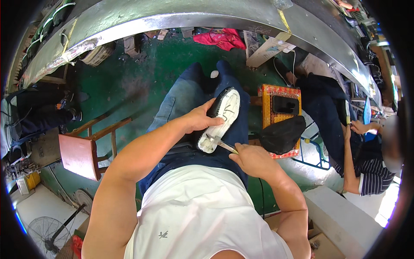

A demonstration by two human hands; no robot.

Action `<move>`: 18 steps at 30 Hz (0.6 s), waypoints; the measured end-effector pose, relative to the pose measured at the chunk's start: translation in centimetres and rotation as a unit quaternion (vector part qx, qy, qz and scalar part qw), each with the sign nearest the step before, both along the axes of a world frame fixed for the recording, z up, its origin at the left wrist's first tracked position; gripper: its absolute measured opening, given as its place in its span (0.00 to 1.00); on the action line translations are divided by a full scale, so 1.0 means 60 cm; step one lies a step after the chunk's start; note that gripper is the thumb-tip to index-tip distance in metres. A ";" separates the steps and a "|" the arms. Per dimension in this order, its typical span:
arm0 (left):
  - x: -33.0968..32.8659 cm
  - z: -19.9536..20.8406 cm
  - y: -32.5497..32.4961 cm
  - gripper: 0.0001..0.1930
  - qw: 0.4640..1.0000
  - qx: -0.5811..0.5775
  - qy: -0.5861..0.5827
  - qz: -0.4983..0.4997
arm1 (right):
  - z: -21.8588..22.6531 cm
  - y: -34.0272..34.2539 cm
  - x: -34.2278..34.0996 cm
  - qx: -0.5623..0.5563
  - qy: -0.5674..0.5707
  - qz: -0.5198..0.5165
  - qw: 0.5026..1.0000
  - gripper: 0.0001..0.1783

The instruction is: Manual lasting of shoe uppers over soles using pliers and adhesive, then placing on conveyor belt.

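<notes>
A shoe (227,113) lies bottom up across my lap, toe end pointing away from me. Its underside is white with dark scribbled lines, and black material shows along its edge. My left hand (202,117) grips it from the left side, thumb pressed on the white underside. In my right hand (255,159) is a slim hand tool (225,146) with a metal head and a pale yellowish handle. The tool's head touches the white underside near the heel end. Its exact kind is hard to make out.
A long metal-edged workbench (172,20) curves across the far side. Right of my legs, a woven-top stool (266,113) bears a phone (285,105) and a black cap (282,134). A wooden stool (79,156) stands left, a fan (49,233) lower left. A co-worker (366,142) sits at right.
</notes>
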State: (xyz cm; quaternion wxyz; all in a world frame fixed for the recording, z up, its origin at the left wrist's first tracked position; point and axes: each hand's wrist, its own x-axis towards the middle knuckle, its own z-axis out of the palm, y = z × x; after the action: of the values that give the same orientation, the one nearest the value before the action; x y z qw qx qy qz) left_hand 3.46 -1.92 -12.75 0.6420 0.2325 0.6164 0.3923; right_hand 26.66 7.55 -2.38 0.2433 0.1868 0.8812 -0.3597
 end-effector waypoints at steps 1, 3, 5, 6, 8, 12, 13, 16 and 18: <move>-0.001 -0.004 -0.002 0.56 1.000 -0.012 0.011 0.001 | 0.010 0.001 -0.012 0.023 0.020 0.018 0.999 0.20; -0.001 -0.012 -0.006 0.55 0.999 -0.026 0.022 0.004 | 0.007 0.000 -0.018 0.044 0.039 0.038 0.998 0.19; -0.004 -0.015 -0.004 0.55 1.000 0.009 -0.010 0.004 | -0.015 0.004 -0.017 -0.043 0.120 -0.062 0.990 0.18; -0.005 -0.016 -0.001 0.55 1.000 0.010 -0.009 0.006 | -0.016 0.016 -0.010 -0.043 0.121 -0.060 0.990 0.18; -0.004 0.007 0.000 0.54 1.000 -0.010 0.024 -0.012 | 0.003 0.034 0.000 -0.097 0.055 -0.002 0.994 0.17; -0.008 0.016 -0.003 0.53 1.000 -0.010 0.001 -0.005 | 0.020 0.046 -0.026 -0.166 -0.121 0.002 0.979 0.19; -0.006 0.009 -0.003 0.53 1.000 -0.010 0.000 -0.004 | 0.018 0.048 -0.031 -0.165 -0.122 0.003 0.979 0.19; -0.004 -0.005 -0.002 0.53 1.000 -0.009 0.020 -0.008 | 0.002 0.048 -0.035 -0.097 -0.110 0.088 0.985 0.19; -0.009 0.004 -0.001 0.53 1.000 -0.028 0.002 0.001 | -0.005 0.035 -0.023 -0.035 -0.003 0.059 0.998 0.20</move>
State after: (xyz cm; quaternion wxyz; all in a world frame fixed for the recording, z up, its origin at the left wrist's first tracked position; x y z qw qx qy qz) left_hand 2.95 -2.01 -12.52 0.6470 0.2145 0.6284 0.3750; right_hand 25.27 9.68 -2.71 0.2733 0.1268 0.8768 -0.3747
